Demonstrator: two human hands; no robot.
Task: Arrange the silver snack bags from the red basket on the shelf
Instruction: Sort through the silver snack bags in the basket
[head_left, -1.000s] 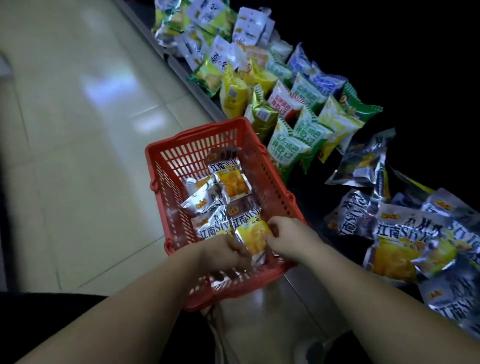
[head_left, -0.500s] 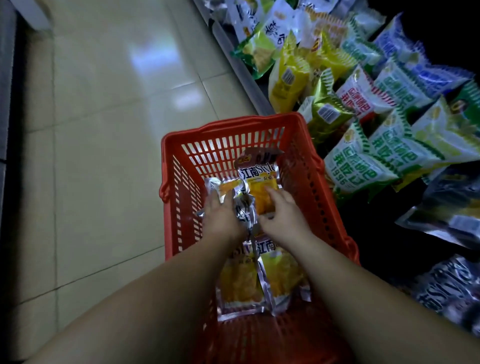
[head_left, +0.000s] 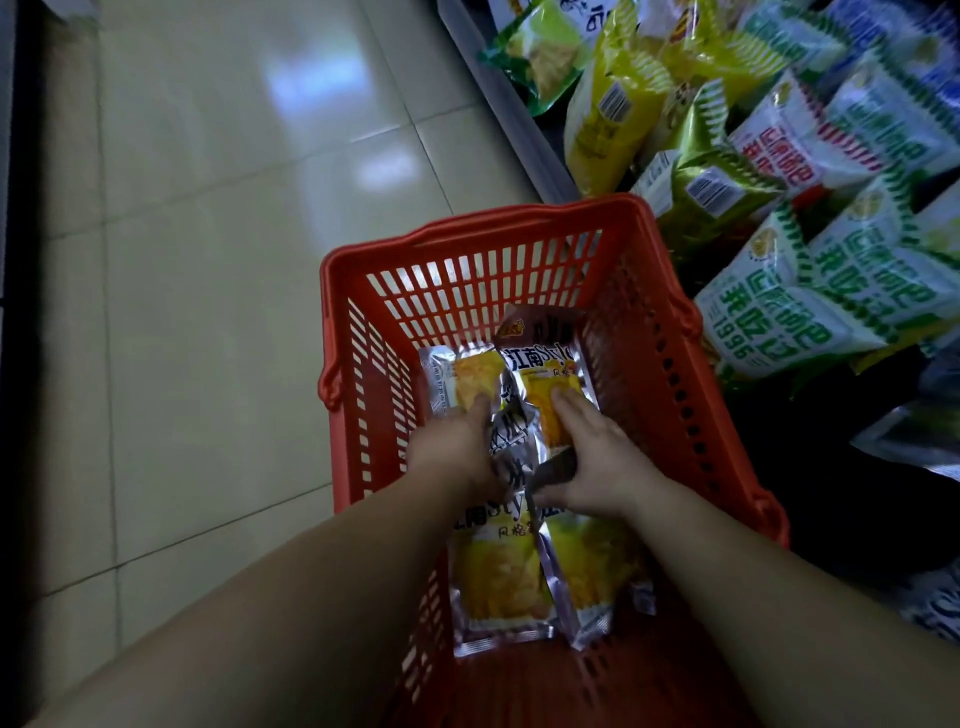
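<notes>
A red basket (head_left: 467, 244) stands on the floor beside a low shelf. Several silver snack bags with yellow panels lie inside it. Both my hands are down in the basket. My left hand (head_left: 457, 447) presses on a silver bag (head_left: 452, 379) at the left and grips the crumpled bunch in the middle (head_left: 511, 441). My right hand (head_left: 592, 457) lies on another silver bag (head_left: 545, 364), fingers curled around the bunch. Two more silver bags (head_left: 498, 582) hang below my hands, nearer to me.
The shelf (head_left: 519, 119) at the right holds rows of yellow, green and white snack bags (head_left: 769, 312). More silver bags (head_left: 914, 441) lie in the dark at the far right. Pale tiled floor (head_left: 208, 260) stretches to the left of the basket.
My view has come closer over the basket. Both hands moved from its near end towards the middle and gathered several silver bags between them.
</notes>
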